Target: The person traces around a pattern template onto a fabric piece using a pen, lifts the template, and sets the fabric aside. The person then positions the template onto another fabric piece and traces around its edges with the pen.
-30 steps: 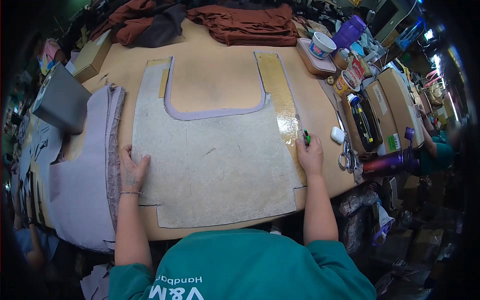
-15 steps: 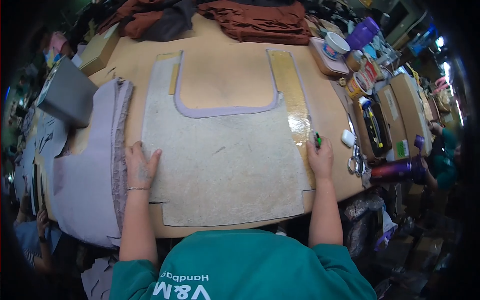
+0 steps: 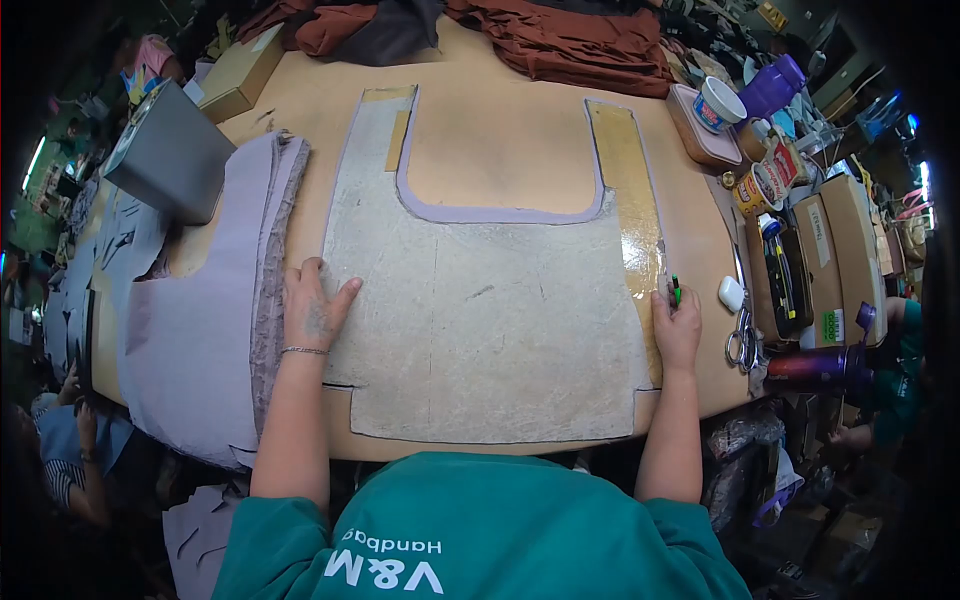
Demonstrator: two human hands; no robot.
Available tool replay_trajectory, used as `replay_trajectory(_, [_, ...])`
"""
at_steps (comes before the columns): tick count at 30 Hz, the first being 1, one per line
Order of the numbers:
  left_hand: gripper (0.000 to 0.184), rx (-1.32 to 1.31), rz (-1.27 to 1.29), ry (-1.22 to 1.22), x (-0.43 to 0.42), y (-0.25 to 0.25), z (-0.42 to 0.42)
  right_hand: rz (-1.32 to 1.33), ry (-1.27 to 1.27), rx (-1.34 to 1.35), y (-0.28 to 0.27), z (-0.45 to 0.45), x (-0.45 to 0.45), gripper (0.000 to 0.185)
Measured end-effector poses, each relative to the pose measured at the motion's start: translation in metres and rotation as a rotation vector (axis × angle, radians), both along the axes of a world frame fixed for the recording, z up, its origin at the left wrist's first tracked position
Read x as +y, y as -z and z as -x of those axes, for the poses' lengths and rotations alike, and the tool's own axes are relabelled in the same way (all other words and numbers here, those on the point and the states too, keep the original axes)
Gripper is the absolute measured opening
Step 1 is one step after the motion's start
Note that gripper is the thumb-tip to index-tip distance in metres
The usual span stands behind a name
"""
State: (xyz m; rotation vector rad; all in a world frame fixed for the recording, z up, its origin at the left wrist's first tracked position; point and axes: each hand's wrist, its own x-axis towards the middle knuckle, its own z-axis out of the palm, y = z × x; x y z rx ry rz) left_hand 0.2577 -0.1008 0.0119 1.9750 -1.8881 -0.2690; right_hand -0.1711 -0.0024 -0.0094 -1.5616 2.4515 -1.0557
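A large grey-white U-shaped pattern board (image 3: pixel 480 330), with shiny yellow tape on its right arm, lies flat on lilac fabric whose edge shows around the cut-out. My left hand (image 3: pixel 315 308) rests at the board's left edge, fingers spread, thumb over the board. At the right edge, my right hand (image 3: pixel 678 328) is closed around a slim pen (image 3: pixel 676 291) with a green part; its tip is hidden or too small to make out. Dark lines run along parts of the board's outline.
Left of the board lies a stack of lilac fabric (image 3: pixel 205 330) beside a grey metal block (image 3: pixel 170 155). To the right are scissors (image 3: pixel 742 343), a white case (image 3: pixel 731 293), a pen box (image 3: pixel 778 275) and a purple bottle (image 3: pixel 815 368). Brown fabric (image 3: pixel 575 45) lies at the back.
The view has shifted, so the board, stack and tools appear further right. Both hands stay at the board's edges, and the pen remains in my right hand.
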Motion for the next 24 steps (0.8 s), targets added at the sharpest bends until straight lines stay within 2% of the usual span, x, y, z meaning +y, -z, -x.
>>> replay_trajectory(24, [0.057, -0.148, -0.186, -0.003, -0.008, -0.017, 0.005, 0.015, 0.014, 0.035, -0.001, 0.001, 0.001, 0.027])
